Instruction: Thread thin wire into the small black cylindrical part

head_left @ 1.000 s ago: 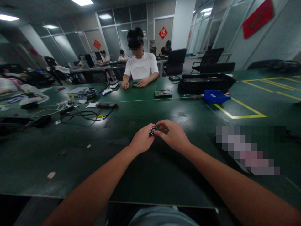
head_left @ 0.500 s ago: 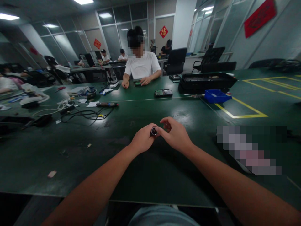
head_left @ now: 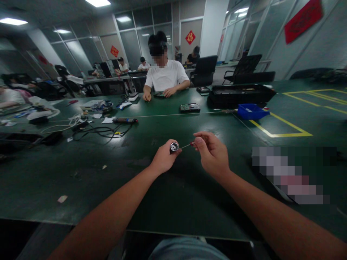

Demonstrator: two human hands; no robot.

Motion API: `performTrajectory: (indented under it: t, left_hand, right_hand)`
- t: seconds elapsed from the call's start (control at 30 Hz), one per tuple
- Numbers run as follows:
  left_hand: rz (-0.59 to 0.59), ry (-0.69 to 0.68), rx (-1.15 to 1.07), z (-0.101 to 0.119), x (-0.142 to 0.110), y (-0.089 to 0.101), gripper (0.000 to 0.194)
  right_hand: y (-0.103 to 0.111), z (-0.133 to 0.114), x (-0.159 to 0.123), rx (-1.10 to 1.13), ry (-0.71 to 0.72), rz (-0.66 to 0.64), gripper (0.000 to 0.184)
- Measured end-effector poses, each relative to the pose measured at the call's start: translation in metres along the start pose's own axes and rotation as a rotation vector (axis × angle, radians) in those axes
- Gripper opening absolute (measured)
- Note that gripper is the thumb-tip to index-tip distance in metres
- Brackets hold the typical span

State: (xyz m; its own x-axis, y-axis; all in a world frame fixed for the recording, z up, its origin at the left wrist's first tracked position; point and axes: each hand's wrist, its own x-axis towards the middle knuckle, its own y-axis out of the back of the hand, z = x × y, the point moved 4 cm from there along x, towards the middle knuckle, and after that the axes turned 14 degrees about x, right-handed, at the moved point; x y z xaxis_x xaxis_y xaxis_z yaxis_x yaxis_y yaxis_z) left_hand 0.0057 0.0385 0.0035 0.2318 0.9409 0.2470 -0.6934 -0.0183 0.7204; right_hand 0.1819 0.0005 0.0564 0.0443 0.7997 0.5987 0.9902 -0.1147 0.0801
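Note:
My left hand [head_left: 163, 157] is closed around a small black cylindrical part [head_left: 174, 147]. Its round end, with a pale rim and dark spots inside, faces up toward me. To the right, my right hand [head_left: 215, 156] grips a thin screwdriver [head_left: 192, 143] with a red collar where the shaft meets the handle. The shaft points left, its tip by my left fingertips beside the cylindrical part; whether they touch I cannot tell. Most of the screwdriver's handle is hidden by my fingers. Both hands are held over the green tabletop [head_left: 108, 195].
Across the table a person [head_left: 165, 76] handles a green circuit board. Nearer lie a hard drive [head_left: 189, 107], a blue bin [head_left: 252, 112] and a long black tray [head_left: 241, 94]. Cables [head_left: 94, 133] and an electric screwdriver [head_left: 125, 121] lie left. A blurred-out object [head_left: 287, 173] is at right.
My right hand has moved right, away from the cylindrical part, and the screwdriver's shaft now shows between my hands. The part's round end has come into fuller view.

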Motion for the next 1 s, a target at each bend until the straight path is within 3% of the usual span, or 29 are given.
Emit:
performTrajectory:
  t: [0.1,0.63,0.83,1.0]
  left_hand:
    - [0.008,-0.005,0.01,0.0,0.0,0.0,0.018]
    - [-0.017,-0.016,0.034,0.002,-0.001,0.0,0.018]
    - [-0.035,-0.019,0.05,0.002,-0.001,0.0,0.02]
    - [-0.023,-0.051,0.081,0.003,0.0,0.001,0.02]
  right_hand:
    - [-0.002,0.003,-0.003,0.045,-0.001,-0.013,0.021]
    - [-0.003,-0.003,0.002,-0.196,0.034,-0.046,0.019]
    - [-0.002,-0.005,0.002,-0.351,0.067,-0.055,0.039]
    - [-0.004,-0.004,0.001,-0.362,0.104,-0.09,0.038]
